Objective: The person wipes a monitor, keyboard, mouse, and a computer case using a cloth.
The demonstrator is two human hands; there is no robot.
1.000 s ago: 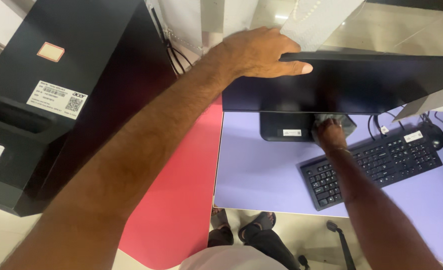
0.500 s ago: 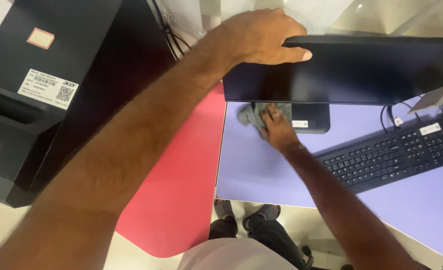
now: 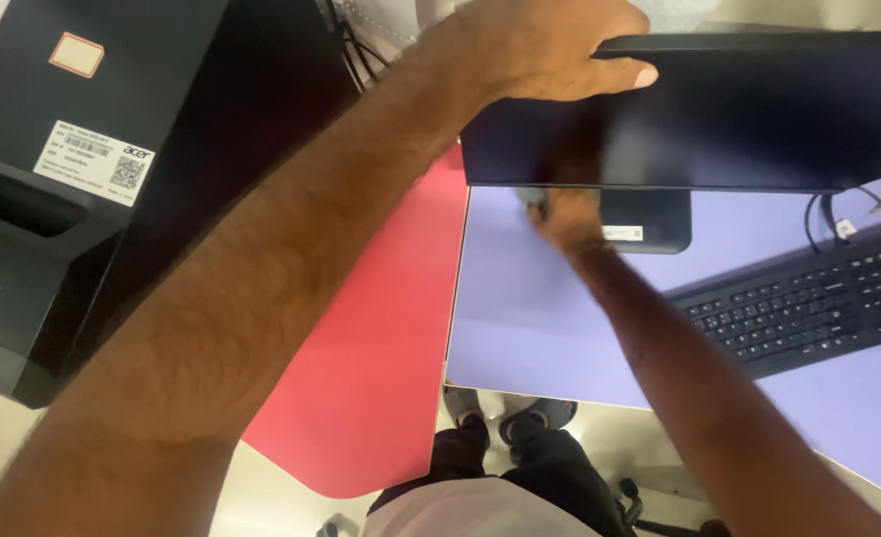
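Head view, looking down over a desk from a person's own eyes. Their left hand (image 3: 550, 50) grips the top edge of a black monitor (image 3: 719, 119), fingers curled over the back and the thumb laid flat along the front of the frame, seemingly to keep the screen steady. Just below that grip, under the monitor's lower edge, the right hand (image 3: 568, 221) presses down on the lavender desk top (image 3: 520, 318). It is blurred with motion, and a small patch of grey, probably a cloth (image 3: 533, 197), shows at its far side, touching the desk beside the monitor's black base (image 3: 649, 221). Whether those fingers are bunched on the cloth or spread flat over it cannot be told through the blur. The forearm runs back toward the viewer, crossing in front of a black keyboard (image 3: 808, 303) that lies to the right of the hand, pushed aside at an angle. Cables (image 3: 818, 214) trail behind it. To the left of both hands, the desk surface turns red (image 3: 371, 358), and beyond that stands a black computer tower (image 3: 112, 149) with white stickers. No box, tray or other container is in view. Below the desk edge, the person's sandalled feet (image 3: 505, 418) show on the pale floor.
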